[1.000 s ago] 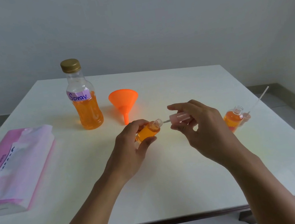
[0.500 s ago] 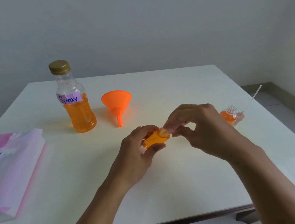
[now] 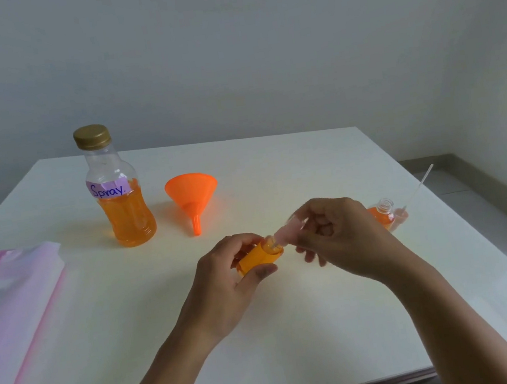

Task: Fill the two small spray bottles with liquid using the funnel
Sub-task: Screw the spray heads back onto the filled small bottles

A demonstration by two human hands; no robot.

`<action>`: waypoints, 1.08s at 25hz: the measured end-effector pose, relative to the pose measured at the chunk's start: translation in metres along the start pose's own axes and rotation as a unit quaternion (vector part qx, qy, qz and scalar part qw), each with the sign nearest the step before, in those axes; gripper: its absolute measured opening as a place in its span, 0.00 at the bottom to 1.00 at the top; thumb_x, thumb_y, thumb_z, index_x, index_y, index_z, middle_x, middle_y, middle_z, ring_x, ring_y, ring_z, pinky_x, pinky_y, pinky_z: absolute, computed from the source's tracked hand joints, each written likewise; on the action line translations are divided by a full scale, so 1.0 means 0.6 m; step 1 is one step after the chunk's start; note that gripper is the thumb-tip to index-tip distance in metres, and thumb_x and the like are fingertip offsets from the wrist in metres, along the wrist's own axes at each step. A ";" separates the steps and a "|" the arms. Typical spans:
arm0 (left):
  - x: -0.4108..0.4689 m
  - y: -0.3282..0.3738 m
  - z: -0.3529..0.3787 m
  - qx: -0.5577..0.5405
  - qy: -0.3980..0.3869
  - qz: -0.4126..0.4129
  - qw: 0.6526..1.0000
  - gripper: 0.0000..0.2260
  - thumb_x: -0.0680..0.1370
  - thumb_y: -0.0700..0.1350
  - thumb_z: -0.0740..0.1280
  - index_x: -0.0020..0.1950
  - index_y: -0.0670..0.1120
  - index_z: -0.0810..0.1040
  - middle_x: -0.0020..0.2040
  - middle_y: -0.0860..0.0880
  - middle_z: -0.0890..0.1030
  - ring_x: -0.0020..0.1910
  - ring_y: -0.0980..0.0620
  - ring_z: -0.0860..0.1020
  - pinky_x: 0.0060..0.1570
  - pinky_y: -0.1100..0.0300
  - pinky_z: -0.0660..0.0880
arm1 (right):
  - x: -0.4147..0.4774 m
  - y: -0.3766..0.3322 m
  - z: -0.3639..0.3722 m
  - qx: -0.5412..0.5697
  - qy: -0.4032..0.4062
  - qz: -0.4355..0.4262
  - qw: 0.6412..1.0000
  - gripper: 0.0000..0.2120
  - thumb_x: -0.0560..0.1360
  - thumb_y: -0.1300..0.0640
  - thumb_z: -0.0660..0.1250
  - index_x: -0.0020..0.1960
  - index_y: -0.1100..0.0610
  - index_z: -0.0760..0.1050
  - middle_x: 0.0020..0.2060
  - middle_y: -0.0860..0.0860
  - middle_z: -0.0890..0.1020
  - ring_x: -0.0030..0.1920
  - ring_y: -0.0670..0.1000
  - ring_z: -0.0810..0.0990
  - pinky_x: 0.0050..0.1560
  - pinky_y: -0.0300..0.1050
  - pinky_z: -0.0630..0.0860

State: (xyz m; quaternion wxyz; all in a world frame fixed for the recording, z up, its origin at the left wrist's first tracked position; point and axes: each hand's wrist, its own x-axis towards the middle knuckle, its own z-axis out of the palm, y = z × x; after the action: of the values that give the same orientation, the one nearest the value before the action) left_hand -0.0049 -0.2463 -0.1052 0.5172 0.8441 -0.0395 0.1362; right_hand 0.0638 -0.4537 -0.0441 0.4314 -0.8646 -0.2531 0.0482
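My left hand (image 3: 225, 280) grips a small spray bottle (image 3: 259, 256) full of orange liquid, tilted with its neck toward the right. My right hand (image 3: 340, 238) pinches the pink spray cap (image 3: 288, 230) right at that neck; its tube is inside the bottle. A second small bottle (image 3: 382, 214) with orange liquid stands uncapped behind my right hand, its spray head with white tube (image 3: 415, 192) lying beside it. The orange funnel (image 3: 192, 194) rests mouth-up on the white table (image 3: 298, 332). The big capped bottle labelled "Spray" (image 3: 119, 194) stands to the funnel's left.
A pink and white packet (image 3: 11, 310) lies at the table's left edge. The table's right edge drops to a grey floor. A grey wall rises behind the table.
My right hand brought the pink cap to the small bottle's neck and slid its tube inside. The hands now sit close together. The view shifted slightly.
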 end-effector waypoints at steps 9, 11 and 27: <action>0.000 0.000 -0.001 -0.004 0.003 -0.005 1.000 0.18 0.72 0.58 0.73 0.60 0.56 0.78 0.53 0.62 0.81 0.54 0.61 0.78 0.49 0.71 0.76 | 0.006 0.002 0.006 0.013 0.013 -0.017 1.000 0.20 0.68 0.36 0.75 0.50 0.50 0.83 0.38 0.41 0.87 0.38 0.48 0.87 0.39 0.50 0.85; 0.000 -0.001 -0.001 -0.002 0.006 -0.008 1.000 0.18 0.71 0.59 0.73 0.59 0.56 0.78 0.52 0.62 0.81 0.54 0.62 0.78 0.47 0.72 0.76 | 0.008 0.002 0.003 -0.023 0.020 -0.015 0.999 0.30 0.62 0.27 0.72 0.49 0.51 0.83 0.36 0.43 0.87 0.36 0.48 0.86 0.38 0.51 0.84; -0.002 -0.010 0.000 0.036 -0.013 -0.023 0.999 0.24 0.68 0.63 0.71 0.63 0.59 0.76 0.53 0.64 0.79 0.53 0.64 0.77 0.44 0.77 0.73 | 0.015 0.025 0.016 -0.074 -0.018 -0.027 0.997 0.04 0.75 0.52 0.76 0.50 0.47 0.84 0.37 0.43 0.85 0.37 0.47 0.83 0.36 0.43 0.80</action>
State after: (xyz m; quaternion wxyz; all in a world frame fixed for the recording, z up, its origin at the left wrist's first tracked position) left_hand -0.0046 -0.2440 -0.1105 0.4891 0.8644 -0.0215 0.1144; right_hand 0.0748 -0.4500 -0.0601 0.3629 -0.8859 -0.2872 0.0326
